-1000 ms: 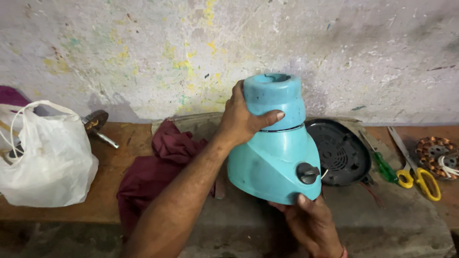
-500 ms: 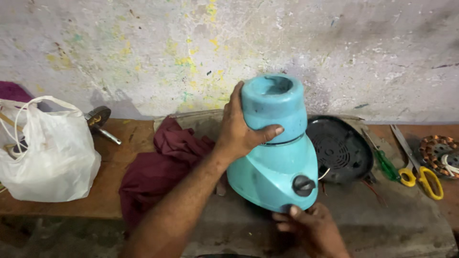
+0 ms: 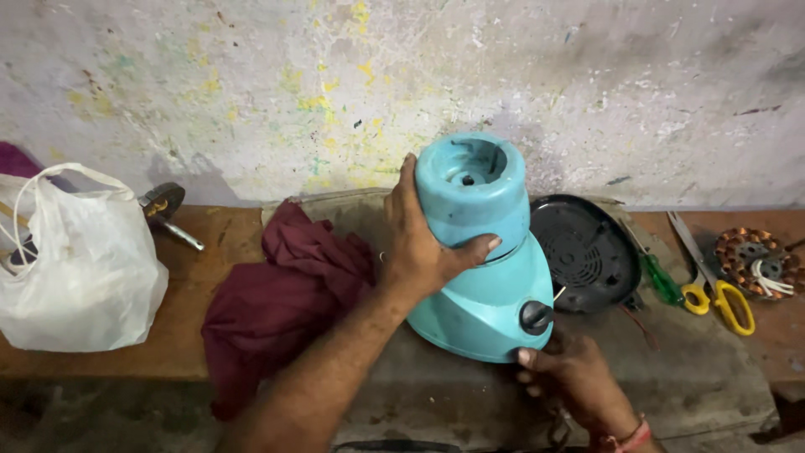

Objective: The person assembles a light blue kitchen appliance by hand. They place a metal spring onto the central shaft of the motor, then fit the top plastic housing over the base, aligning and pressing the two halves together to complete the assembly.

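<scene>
The turquoise mixer base (image 3: pixel 482 260) now stands more upright on the desk (image 3: pixel 193 277) than a second ago. The left hand (image 3: pixel 423 243) clasps its neck; the right hand (image 3: pixel 570 377) has slid to the lower edge, its grip seemingly loose. Maroon cloth (image 3: pixel 281 302) alongside, stained wall (image 3: pixel 251 84) behind.

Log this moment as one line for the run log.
left hand: grips mixer base neck | right hand: at base's lower front edge | base: tilted on bench | cloth: left of base
</scene>
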